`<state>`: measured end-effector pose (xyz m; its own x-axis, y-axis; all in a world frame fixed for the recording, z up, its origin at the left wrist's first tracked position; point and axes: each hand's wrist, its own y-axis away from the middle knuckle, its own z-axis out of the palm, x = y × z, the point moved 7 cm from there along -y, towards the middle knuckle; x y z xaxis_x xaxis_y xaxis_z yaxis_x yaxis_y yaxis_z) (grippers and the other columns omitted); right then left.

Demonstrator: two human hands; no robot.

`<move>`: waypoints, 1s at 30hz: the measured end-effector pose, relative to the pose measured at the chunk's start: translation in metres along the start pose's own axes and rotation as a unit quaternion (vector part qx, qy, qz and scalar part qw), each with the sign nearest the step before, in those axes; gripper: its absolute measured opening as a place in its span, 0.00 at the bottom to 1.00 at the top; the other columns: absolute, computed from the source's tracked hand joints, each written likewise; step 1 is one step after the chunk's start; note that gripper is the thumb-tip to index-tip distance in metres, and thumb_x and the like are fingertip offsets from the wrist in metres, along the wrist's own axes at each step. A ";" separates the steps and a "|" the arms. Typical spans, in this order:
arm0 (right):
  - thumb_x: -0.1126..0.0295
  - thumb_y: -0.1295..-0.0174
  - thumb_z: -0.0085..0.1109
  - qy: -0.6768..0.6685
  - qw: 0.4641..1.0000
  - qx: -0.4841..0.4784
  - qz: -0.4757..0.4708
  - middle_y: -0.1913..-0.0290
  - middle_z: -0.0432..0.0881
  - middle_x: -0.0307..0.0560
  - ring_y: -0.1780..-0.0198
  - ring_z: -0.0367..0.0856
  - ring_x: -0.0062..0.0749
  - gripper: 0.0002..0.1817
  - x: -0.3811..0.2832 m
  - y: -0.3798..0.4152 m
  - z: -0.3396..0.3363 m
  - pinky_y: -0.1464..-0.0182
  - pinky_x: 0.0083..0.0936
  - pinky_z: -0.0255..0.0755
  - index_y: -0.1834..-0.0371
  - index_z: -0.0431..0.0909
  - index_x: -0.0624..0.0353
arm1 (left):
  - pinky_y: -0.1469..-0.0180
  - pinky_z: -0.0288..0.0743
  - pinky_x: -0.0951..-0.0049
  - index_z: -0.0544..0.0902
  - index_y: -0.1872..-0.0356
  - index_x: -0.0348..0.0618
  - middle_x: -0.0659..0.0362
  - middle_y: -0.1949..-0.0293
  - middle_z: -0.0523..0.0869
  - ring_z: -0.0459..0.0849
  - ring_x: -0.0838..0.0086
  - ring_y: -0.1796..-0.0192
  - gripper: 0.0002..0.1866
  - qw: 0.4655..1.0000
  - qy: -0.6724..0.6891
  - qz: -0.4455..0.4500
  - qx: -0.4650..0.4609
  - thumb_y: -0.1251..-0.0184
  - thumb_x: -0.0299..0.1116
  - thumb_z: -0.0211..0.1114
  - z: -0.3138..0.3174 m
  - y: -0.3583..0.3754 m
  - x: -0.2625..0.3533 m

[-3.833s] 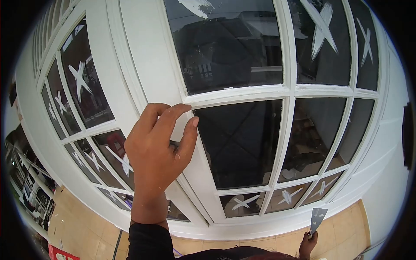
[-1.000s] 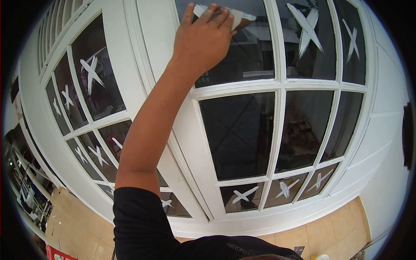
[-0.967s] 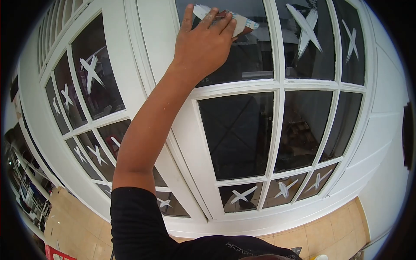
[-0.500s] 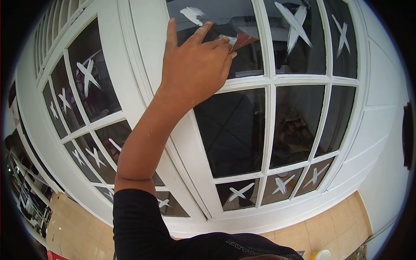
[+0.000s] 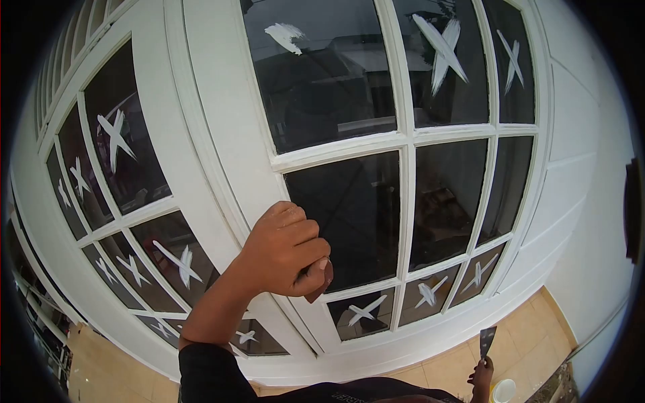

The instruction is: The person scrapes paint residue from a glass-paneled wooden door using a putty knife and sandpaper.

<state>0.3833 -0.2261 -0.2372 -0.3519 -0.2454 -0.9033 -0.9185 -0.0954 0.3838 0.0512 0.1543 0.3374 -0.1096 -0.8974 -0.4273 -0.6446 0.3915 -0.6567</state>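
Our left hand (image 5: 285, 252) is clenched on a brown scrap (image 5: 318, 287), held against the door (image 5: 222, 134) frame. Our right hand (image 5: 481, 373) grips a scraper (image 5: 487, 338) down low, blade up. The white smear (image 5: 285, 35) sits high above; the left is nearer.

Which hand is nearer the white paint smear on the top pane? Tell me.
Left. The left hand is fisted around a brown piece against the middle pane, well below the paint smear. The right hand holds a scraper low by the floor, much farther away.
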 end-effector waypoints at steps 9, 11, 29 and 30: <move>0.84 0.31 0.57 0.066 0.678 0.055 -0.730 0.52 0.83 0.49 0.53 0.83 0.34 0.25 -0.511 0.278 0.087 0.48 0.25 0.75 0.32 0.82 0.52 | 0.73 0.75 0.78 0.91 0.62 0.51 0.66 0.72 0.86 0.86 0.77 0.74 0.06 0.973 -0.200 -0.041 0.105 0.41 0.29 0.72 -0.071 -0.054 -0.063; 0.81 0.34 0.61 0.100 0.635 0.078 -0.762 0.53 0.82 0.47 0.56 0.85 0.39 0.24 -0.547 0.331 0.116 0.52 0.30 0.78 0.35 0.85 0.49 | 0.71 0.78 0.78 0.92 0.58 0.54 0.66 0.65 0.89 0.89 0.77 0.72 0.09 0.954 -0.227 -0.029 0.193 0.40 0.29 0.72 -0.076 -0.059 -0.075; 0.75 0.35 0.62 0.142 0.550 0.119 -0.815 0.65 0.86 0.52 0.66 0.88 0.47 0.18 -0.587 0.422 0.203 0.61 0.40 0.82 0.43 0.89 0.54 | 0.65 0.83 0.78 0.91 0.43 0.69 0.71 0.43 0.92 0.92 0.77 0.64 0.25 0.914 -0.351 -0.072 0.192 0.40 0.60 0.75 -0.051 -0.070 -0.106; 0.74 0.35 0.62 0.147 0.547 0.111 -0.816 0.65 0.86 0.53 0.65 0.88 0.48 0.18 -0.586 0.422 0.202 0.61 0.40 0.83 0.43 0.89 0.55 | 0.66 0.82 0.79 0.92 0.43 0.68 0.70 0.43 0.92 0.92 0.77 0.65 0.26 0.915 -0.345 -0.068 0.196 0.41 0.63 0.75 -0.050 -0.069 -0.104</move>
<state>0.1659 0.0726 0.4152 0.9849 -0.1560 0.0751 0.0236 -0.3083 -0.9510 0.0692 0.2103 0.4578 0.5424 -0.6540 -0.5274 -0.2804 0.4508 -0.8474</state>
